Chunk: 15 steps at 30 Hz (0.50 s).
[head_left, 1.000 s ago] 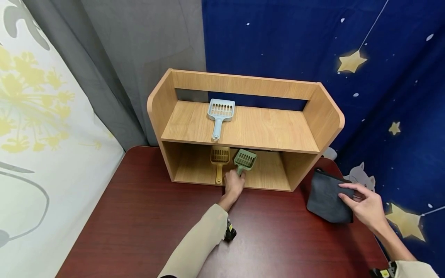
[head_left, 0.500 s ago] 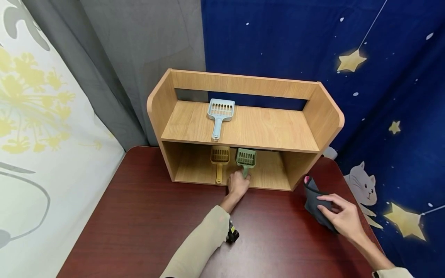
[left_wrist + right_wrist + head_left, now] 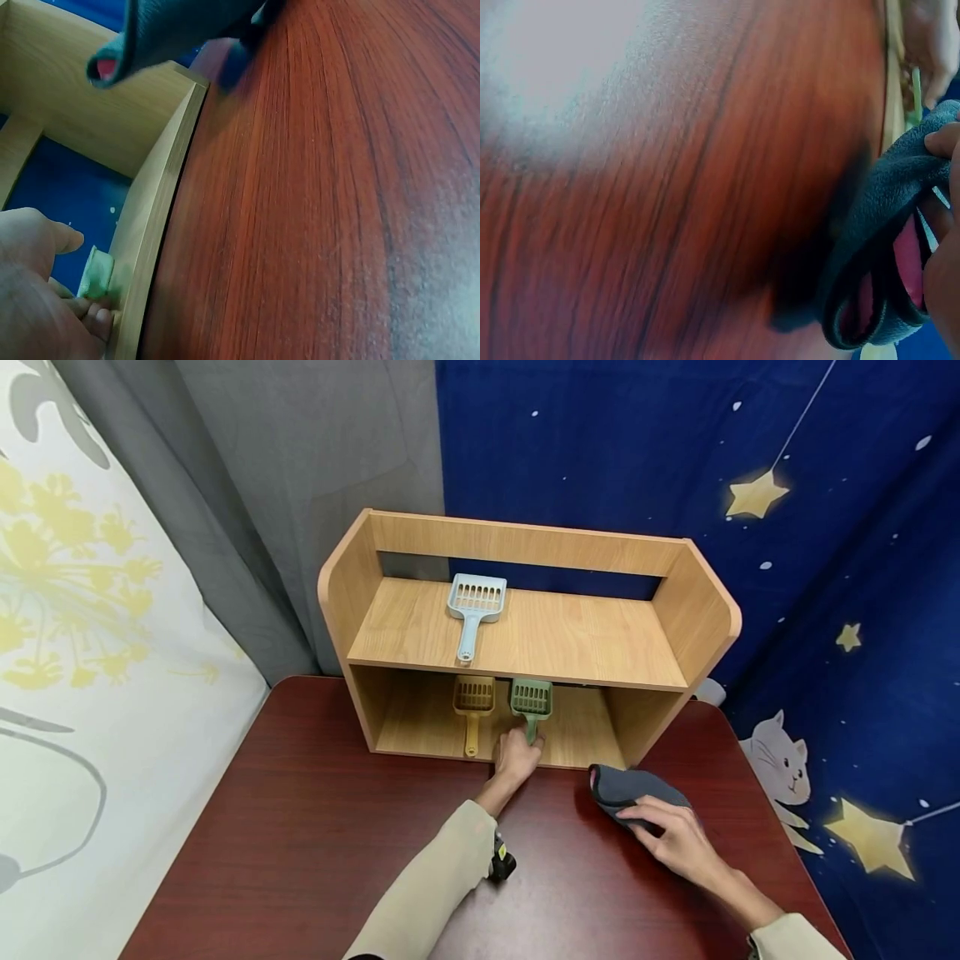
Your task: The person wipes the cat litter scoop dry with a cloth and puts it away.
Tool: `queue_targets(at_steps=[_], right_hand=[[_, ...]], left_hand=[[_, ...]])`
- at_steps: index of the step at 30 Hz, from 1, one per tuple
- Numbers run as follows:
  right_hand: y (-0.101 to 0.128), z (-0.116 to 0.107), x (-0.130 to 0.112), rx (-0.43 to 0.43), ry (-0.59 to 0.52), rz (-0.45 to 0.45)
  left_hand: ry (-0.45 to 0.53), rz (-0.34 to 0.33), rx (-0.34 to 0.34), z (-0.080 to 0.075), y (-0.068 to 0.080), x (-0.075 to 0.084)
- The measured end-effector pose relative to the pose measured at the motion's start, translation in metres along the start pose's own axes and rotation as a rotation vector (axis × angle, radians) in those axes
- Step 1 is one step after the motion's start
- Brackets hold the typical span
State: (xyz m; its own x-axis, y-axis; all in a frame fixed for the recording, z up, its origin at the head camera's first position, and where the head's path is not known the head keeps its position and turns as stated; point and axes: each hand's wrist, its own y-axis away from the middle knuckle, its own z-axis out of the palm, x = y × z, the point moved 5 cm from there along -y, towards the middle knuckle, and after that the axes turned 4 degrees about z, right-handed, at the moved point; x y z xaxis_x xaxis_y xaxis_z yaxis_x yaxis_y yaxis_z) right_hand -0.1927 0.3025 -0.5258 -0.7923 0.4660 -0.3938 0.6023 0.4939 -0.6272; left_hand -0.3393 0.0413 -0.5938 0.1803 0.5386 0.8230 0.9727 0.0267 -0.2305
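My left hand (image 3: 517, 756) is at the lower shelf's front edge, fingers curled at the handle of a green litter scoop (image 3: 532, 700). In the left wrist view, the scoop (image 3: 96, 274) shows just beyond my fingertips, partly covered by the hand (image 3: 37, 277). A yellow litter scoop (image 3: 474, 695) lies left of it, and a light blue litter scoop (image 3: 477, 597) rests on the upper shelf. Over the table at right, my right hand (image 3: 675, 839) pinches a folded dark grey cloth (image 3: 637, 787). Pink shows inside the cloth's folds (image 3: 877, 195) in the right wrist view.
A two-level wooden shelf (image 3: 585, 647) stands at the back of the red-brown table (image 3: 300, 860). Its right side panel (image 3: 693, 618) rises near the cloth. Behind hang a grey curtain (image 3: 315, 460) and a blue one with stars (image 3: 585, 443).
My right hand has carried the cloth left from the table's right edge, folding it on the way. My left hand has shifted the green scoop slightly right and turned it straighter.
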Motion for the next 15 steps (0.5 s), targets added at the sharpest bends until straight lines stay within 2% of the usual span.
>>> queue_targets(at_steps=[2, 7, 11, 15], right_hand=[[-0.002, 0.007, -0.002, -0.032, 0.022, -0.027], [-0.005, 0.022, -0.004, -0.067, 0.078, -0.025], [-0.006, 0.032, -0.007, -0.11, 0.137, -0.008], [-0.007, 0.04, -0.011, -0.162, 0.176, 0.008]], left_hand=[[-0.006, 0.006, -0.005, 0.0, 0.0, -0.003], [-0.055, 0.019, -0.012, -0.003, 0.002, -0.003], [-0.108, 0.038, -0.029, -0.02, 0.009, 0.013], [-0.151, 0.107, -0.063, -0.044, 0.017, 0.034]])
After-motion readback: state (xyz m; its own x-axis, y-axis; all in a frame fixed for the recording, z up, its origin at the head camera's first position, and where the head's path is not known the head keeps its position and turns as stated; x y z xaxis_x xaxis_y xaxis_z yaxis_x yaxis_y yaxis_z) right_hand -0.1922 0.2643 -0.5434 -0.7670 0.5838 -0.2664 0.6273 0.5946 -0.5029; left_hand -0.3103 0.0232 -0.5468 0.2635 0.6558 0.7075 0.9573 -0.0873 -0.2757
